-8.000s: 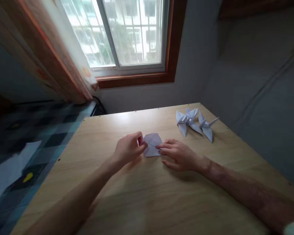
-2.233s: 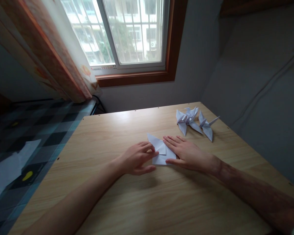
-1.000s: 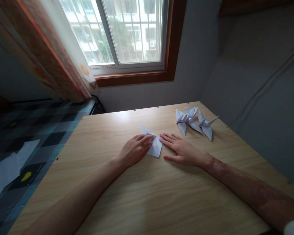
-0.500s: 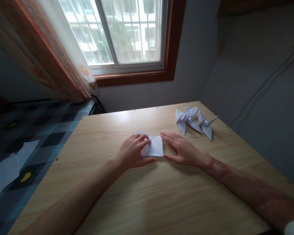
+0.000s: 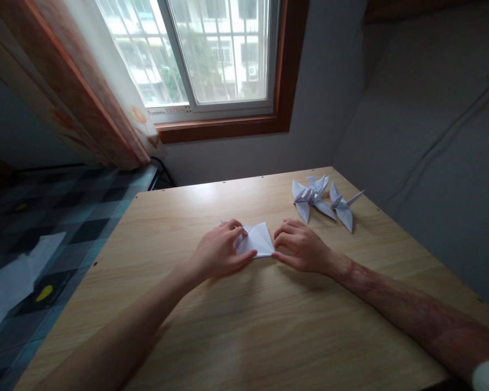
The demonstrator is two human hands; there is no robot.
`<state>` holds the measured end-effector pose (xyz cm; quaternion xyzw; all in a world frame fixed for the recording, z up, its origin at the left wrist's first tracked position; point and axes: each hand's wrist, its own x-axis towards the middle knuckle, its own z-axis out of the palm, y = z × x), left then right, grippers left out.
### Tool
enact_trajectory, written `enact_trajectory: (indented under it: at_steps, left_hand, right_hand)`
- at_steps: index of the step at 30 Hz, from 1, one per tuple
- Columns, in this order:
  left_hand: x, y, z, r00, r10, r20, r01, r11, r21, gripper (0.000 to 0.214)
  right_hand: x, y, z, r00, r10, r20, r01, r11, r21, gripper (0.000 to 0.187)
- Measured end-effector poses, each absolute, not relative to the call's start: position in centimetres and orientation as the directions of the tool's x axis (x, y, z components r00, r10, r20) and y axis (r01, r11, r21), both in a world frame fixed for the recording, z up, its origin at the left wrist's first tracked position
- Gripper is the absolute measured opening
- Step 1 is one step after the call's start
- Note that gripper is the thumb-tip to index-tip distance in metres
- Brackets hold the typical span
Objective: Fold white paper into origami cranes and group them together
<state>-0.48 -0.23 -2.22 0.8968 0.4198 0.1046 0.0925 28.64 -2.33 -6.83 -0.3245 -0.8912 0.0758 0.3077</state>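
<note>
A folded sheet of white paper (image 5: 261, 239) lies on the pale wooden table, with crease lines fanning across its surface. My left hand (image 5: 217, 248) grips its left part, fingers bent over the top and thumb along the near edge. Part of the paper is hidden under those fingers. At the near right corner, my right hand (image 5: 303, 247) has its thumb tip on the paper, and its curled fingers close in beside the thumb. Behind my right hand stand several white paper cranes (image 5: 308, 196), close together near the table's far right corner.
The wooden table (image 5: 244, 326) has a far edge below a window (image 5: 224, 54). To the left is a surface with a checked cover (image 5: 85, 201), bearing loose white paper (image 5: 12, 282). A curtain (image 5: 77, 92) hangs at the left, and a grey wall rises at the right.
The right fingers have curled in from nearly straight, and the right thumb now touches the paper's corner. The paper has shifted slightly, and diagonal creases show on it. The cranes have stayed put.
</note>
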Motion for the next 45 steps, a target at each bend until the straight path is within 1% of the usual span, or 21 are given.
enact_trajectory:
  at_steps: [4, 6, 12, 16, 18, 20, 23, 26, 29, 31, 33, 36, 38, 41, 45]
  left_hand:
    - [0.0, -0.8, -2.1, 0.646, 0.757, 0.096, 0.742, -0.652, 0.153, 0.053]
    - [0.1, -0.8, -2.2, 0.653, 0.751, 0.098, 0.742, -0.66, 0.116, 0.056]
    - [-0.1, -0.6, -2.2, 0.676, 0.73, 0.102, 0.722, -0.684, 0.105, 0.06]
    - [0.1, -0.8, -1.9, 0.664, 0.742, 0.092, 0.736, -0.67, 0.096, 0.065]
    - [0.2, -0.9, -1.9, 0.647, 0.757, 0.09, 0.751, -0.653, 0.092, 0.063]
    - [0.3, -0.9, -1.9, 0.637, 0.765, 0.096, 0.759, -0.644, 0.094, 0.056]
    - [0.5, -0.9, -2.1, 0.613, 0.784, 0.101, 0.779, -0.621, 0.09, 0.039]
    - [0.6, -0.8, -2.0, 0.547, 0.832, 0.096, 0.826, -0.555, 0.097, 0.023]
    - [0.3, -0.5, -1.8, 0.469, 0.878, 0.095, 0.863, -0.479, 0.161, 0.015]
    - [0.0, -0.3, -1.6, 0.429, 0.898, 0.092, 0.867, -0.438, 0.237, 0.01]
    - [-0.4, 0.0, -1.5, 0.412, 0.908, 0.081, 0.853, -0.416, 0.315, 0.008]
    - [-0.8, 0.3, -1.1, 0.43, 0.901, 0.057, 0.814, -0.415, 0.406, 0.007]
    - [-1.0, 0.4, -0.8, 0.442, 0.896, 0.041, 0.792, -0.411, 0.45, 0.006]
    - [-1.1, 0.6, -0.4, 0.418, 0.908, 0.029, 0.784, -0.376, 0.495, 0.005]
    - [-1.3, 1.1, -0.4, 0.372, 0.928, 0.026, 0.771, -0.325, 0.547, 0.013]
  right_hand:
    - [28.5, -2.3, -7.1, -0.542, 0.616, 0.571, 0.522, 0.78, -0.346, 0.01]
    - [28.5, -2.4, -7.2, -0.53, 0.621, 0.578, 0.513, 0.777, -0.364, 0.008]
    - [28.6, -2.4, -7.1, -0.588, 0.614, 0.526, 0.451, 0.789, -0.416, 0.009]
    - [28.5, -2.5, -6.6, -0.635, 0.598, 0.489, 0.429, 0.8, -0.421, 0.02]
    - [28.5, -2.5, -6.5, -0.667, 0.579, 0.468, 0.419, 0.812, -0.408, 0.029]
    - [28.5, -2.5, -6.6, -0.703, 0.564, 0.434, 0.415, 0.82, -0.394, 0.039]
    - [28.6, -2.4, -6.8, -0.757, 0.542, 0.366, 0.433, 0.835, -0.341, 0.054]
    - [28.6, -2.4, -6.9, -0.789, 0.529, 0.313, 0.46, 0.846, -0.27, 0.062]
    - [28.3, -2.9, -6.8, -0.789, 0.541, 0.291, 0.493, 0.84, -0.227, 0.068]
    - [27.8, -3.4, -6.7, -0.785, 0.549, 0.286, 0.51, 0.835, -0.204, 0.076]
    - [27.3, -4.0, -6.6, -0.782, 0.551, 0.291, 0.517, 0.835, -0.191, 0.079]
    - [26.6, -4.6, -6.4, -0.794, 0.535, 0.289, 0.494, 0.844, -0.207, 0.079]
    - [26.4, -4.8, -6.2, -0.811, 0.523, 0.262, 0.475, 0.85, -0.228, 0.08]
    - [26.5, -4.9, -6.1, -0.83, 0.514, 0.215, 0.461, 0.851, -0.252, 0.081]
    - [26.7, -5.0, -6.0, -0.835, 0.513, 0.197, 0.457, 0.847, -0.27, 0.081]
